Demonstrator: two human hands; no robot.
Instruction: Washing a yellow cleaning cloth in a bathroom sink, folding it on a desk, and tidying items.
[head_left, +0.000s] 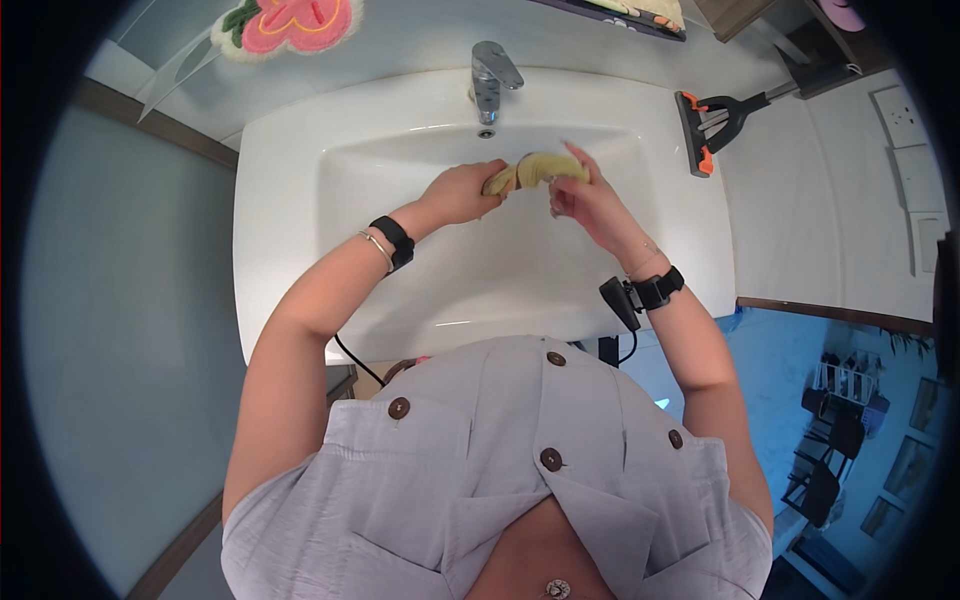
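A twisted yellow cloth (551, 168) is held above the white washbasin (281, 225), a little in front of the chrome faucet (487, 82). My left hand (461, 193) grips its left end, where the cloth is bunched and shows some darker pattern. At the cloth's right end is my right hand (589, 199), slightly blurred, with the index finger raised and the other fingers curled; whether it grips the cloth cannot be told. Below the faucet the overflow hole (486, 134) shows. No water is seen running.
A squeegee-like tool with orange ends (695, 135) lies right of the basin. A pink flower-shaped fluffy mat (300, 22) is behind at the left. Wall sockets (898, 116) are at the far right. Black cables hang from both wrist straps, near the basin's front edge.
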